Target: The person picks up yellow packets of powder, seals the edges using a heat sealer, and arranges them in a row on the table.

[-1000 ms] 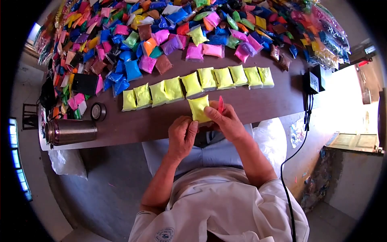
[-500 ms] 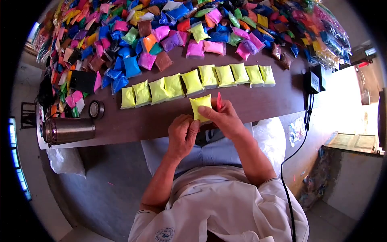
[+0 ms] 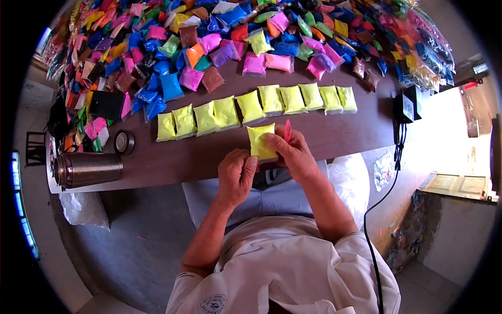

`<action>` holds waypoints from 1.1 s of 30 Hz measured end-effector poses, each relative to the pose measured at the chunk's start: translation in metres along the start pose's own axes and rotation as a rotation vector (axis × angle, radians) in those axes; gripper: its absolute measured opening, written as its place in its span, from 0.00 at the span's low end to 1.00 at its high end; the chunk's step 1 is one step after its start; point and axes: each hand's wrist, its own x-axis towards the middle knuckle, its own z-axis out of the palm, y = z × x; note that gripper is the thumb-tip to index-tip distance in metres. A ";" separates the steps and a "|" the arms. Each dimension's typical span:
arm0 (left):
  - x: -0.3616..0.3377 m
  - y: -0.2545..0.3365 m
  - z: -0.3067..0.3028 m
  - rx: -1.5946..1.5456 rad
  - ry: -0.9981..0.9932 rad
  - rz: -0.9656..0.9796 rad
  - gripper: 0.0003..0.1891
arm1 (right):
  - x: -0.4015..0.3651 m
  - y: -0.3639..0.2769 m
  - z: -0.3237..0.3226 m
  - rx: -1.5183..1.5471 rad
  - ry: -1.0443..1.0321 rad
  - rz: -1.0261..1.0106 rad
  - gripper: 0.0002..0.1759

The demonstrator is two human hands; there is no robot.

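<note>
A small clear packet filled with yellow material is held upright near the front edge of the table. My left hand is closed, thumb and fingers pinching the packet's lower left corner. On the other side, my right hand grips the packet with its thumb pressed on the front face. A slim pinkish-red piece sticks up between the fingers of that same hand; its lower part is hidden. Just beyond both hands, several similar yellow packets lie side by side in a slightly curved row.
Heaped packets in many colours cover the back of the brown table. At left lie a steel flask, its round lid and a black box. Black adapters with a hanging cable sit at right.
The thumb of my right hand has slid up and right across the packet, uncovering more of its lower part. The packet and the red piece have shifted slightly right; my left hand keeps its pinch.
</note>
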 end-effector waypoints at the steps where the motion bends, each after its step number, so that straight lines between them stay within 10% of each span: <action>1: 0.000 0.001 0.000 0.021 -0.014 0.013 0.16 | 0.001 0.002 0.000 0.000 0.000 -0.001 0.12; 23: -0.002 -0.004 0.005 0.127 0.000 0.074 0.11 | -0.007 0.004 -0.001 -0.244 0.067 -0.254 0.10; 33: 0.003 -0.003 0.008 0.252 0.009 0.222 0.10 | -0.006 -0.074 -0.152 -0.608 0.996 -0.640 0.11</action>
